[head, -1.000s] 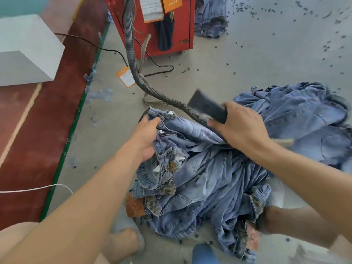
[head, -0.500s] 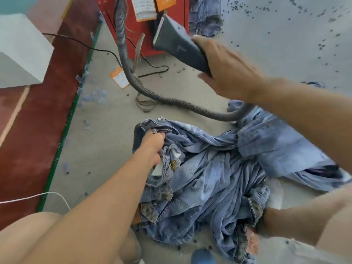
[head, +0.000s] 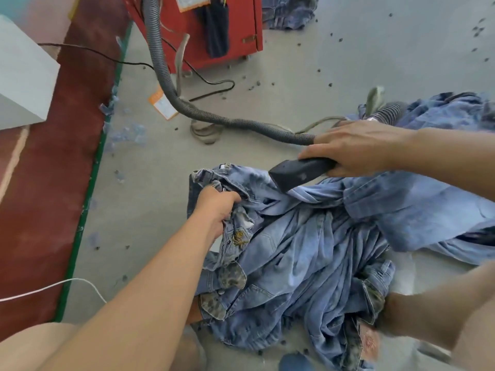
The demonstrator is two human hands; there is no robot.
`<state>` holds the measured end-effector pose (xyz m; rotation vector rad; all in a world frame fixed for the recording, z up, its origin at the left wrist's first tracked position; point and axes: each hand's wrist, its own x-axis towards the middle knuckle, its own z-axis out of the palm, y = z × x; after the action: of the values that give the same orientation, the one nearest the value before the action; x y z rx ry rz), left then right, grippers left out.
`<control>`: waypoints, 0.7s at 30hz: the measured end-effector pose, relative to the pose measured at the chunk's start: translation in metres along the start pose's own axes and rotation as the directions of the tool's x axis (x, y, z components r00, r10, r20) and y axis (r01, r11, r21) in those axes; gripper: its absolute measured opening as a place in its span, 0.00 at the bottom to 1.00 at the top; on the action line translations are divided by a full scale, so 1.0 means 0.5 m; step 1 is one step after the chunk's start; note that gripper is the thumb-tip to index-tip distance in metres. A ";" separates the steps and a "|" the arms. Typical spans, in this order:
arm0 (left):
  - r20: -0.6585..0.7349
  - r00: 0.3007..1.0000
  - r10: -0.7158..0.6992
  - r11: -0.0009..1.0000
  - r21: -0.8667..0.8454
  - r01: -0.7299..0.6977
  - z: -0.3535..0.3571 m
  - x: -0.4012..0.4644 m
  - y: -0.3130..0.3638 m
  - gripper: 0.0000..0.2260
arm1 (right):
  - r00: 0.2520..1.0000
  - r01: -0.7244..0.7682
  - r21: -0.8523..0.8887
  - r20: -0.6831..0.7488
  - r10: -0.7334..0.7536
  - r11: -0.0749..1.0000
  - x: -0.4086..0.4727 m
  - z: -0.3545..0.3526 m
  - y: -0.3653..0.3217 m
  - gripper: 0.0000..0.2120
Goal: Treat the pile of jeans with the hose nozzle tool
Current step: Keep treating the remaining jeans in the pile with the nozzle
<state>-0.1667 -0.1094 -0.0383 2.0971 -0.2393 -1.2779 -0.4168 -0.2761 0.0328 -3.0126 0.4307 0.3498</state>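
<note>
Most of the pile of jeans (head: 308, 258), heaped on the floor (head: 321, 76) at my knees, looks untreated to me. My right hand (head: 356, 145) grips the hose nozzle tool (head: 297, 171), its tip just touching denim near the waistband that my left hand (head: 217, 207) clutches.

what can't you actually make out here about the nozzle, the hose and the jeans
Head view only:
- Nozzle mouth: faces down at the jeans, so contact or a gap cannot be told.
- Nozzle's rear and hose joint: covered by the right hand.
- Left hand fingertips: buried in the waistband folds.
- Red machine: cut off by the top edge; its labels are unreadable.
- Jeans on the right: run past the frame edge.
</note>
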 end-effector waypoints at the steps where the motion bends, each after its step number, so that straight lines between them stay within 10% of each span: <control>1: 0.032 0.999 -0.025 0.999 -0.044 0.027 -0.003 0.005 0.003 0.11 | 1.000 0.012 0.004 0.027 -0.012 1.000 0.003 0.001 -0.004 0.22; 7: 0.221 0.974 -0.054 0.955 -0.272 0.115 -0.013 -0.007 0.035 0.02 | 0.996 0.018 0.003 0.085 -0.018 1.000 0.010 0.023 -0.011 0.20; 21: 0.397 0.918 -0.009 0.861 -0.463 0.209 -0.012 -0.040 0.058 0.19 | 0.983 -0.131 0.385 -0.070 0.171 0.914 -0.001 -0.028 -0.020 0.22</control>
<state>-0.1666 -0.1195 -0.0037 1.4271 0.0512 -1.6164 -0.4114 -0.2681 0.0469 -2.6315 0.6590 0.1033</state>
